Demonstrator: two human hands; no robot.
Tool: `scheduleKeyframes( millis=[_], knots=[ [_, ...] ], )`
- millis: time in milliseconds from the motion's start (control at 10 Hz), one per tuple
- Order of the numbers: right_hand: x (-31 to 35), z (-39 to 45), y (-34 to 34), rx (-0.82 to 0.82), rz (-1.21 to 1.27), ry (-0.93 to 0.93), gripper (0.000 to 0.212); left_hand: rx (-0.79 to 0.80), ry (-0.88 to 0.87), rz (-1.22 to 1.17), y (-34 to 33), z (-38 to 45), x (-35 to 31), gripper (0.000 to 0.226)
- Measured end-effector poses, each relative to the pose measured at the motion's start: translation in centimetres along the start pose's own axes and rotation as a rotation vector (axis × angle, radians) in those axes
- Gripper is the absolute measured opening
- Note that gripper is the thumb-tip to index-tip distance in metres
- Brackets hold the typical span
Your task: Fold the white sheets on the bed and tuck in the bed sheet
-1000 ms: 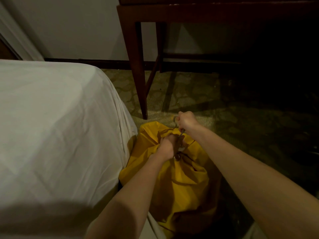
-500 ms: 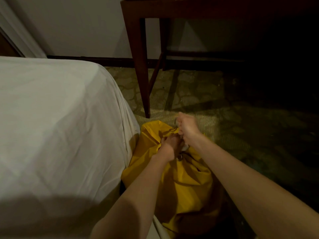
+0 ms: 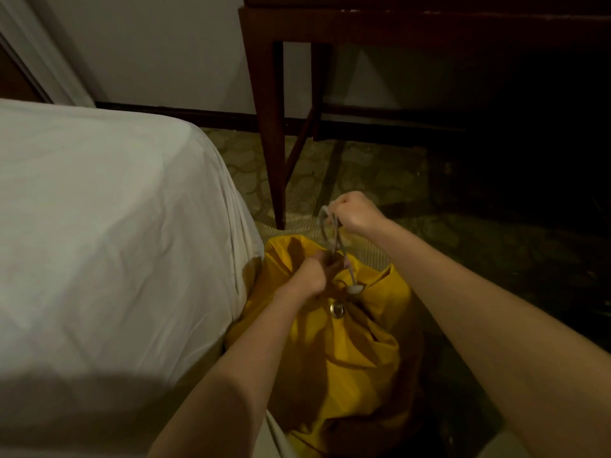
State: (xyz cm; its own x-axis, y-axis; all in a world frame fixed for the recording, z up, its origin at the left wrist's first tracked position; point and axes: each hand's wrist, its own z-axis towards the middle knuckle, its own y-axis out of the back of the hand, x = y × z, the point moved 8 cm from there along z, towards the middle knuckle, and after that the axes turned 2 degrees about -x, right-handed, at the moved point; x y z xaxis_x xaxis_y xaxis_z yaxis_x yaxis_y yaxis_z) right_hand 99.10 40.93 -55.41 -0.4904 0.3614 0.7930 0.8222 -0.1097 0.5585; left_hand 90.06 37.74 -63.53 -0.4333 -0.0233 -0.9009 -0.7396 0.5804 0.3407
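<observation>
The bed sheet (image 3: 109,233) lies smooth over the bed, its corner draped down the mattress side. Just beside that corner, on the floor, slumps a yellow bag (image 3: 347,342). The left hand (image 3: 312,276) clenches the bag's gathered neck, likely to steady it, while the right hand (image 3: 355,211), fingers curled tight, pulls the drawstring cord (image 3: 330,231) up and away. Beyond the bag stands a dark wooden counter (image 3: 276,133).

Two bare forearms enter from five and seven o'clock, with no sleeve, watch or band visible on either. The left hand (image 3: 312,276) and right hand (image 3: 355,214) wear no gloves or rings.
</observation>
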Motion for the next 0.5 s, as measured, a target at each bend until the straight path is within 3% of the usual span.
scheduleKeyframes(
  millis=[100, 200, 300, 500],
  knots=[
    [2.7, 0.5, 0.7, 0.073, -0.36, 0.04, 0.022, -0.074, -0.021, 0.122, 4.2, 1.0, -3.1, 0.025],
    [7.4, -0.3, 1.3, 0.14, -0.43, 0.084, 0.02, -0.116, 0.057, 0.26, 9.9, -0.1, -7.2, 0.02],
    [14.7, -2.7, 1.9, 0.246, -0.454, 0.116, 0.026, -0.152, 0.105, 0.316, 16.6, -3.9, -13.7, 0.015],
    [35.8, -8.7, 4.3, 0.419, -0.506, 0.197, 0.027, -0.384, 0.214, 0.321, 34.1, -15.1, -27.5, 0.025]
  ],
)
